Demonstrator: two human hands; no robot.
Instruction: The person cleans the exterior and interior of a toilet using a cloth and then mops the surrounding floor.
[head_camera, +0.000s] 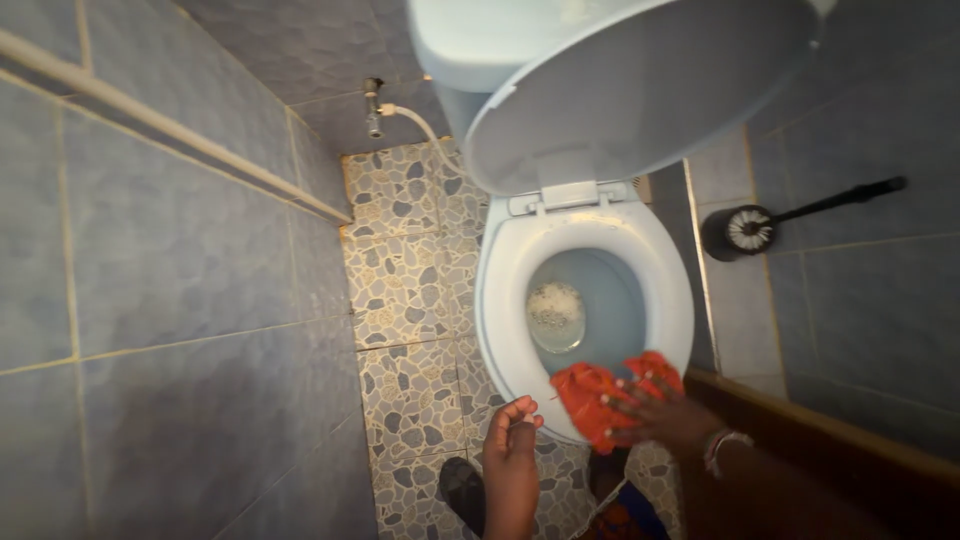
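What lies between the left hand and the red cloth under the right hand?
Only the front rim of the white toilet seat and a strip of pebble-patterned floor. In the head view, the left hand hangs free beside the red cloth.

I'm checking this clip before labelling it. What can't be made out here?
- Front of the toilet seat: hidden under the red cloth and right hand.
- Left hand: curled; whether it holds anything is unclear.
- Cistern: cut off by the top edge.
- Bowl bottom: foam covers it.

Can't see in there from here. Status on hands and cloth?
Right hand pressing orange cloth on front of toilet seat. Left hand loosely curled, empty, beside the bowl. Nothing blocking.
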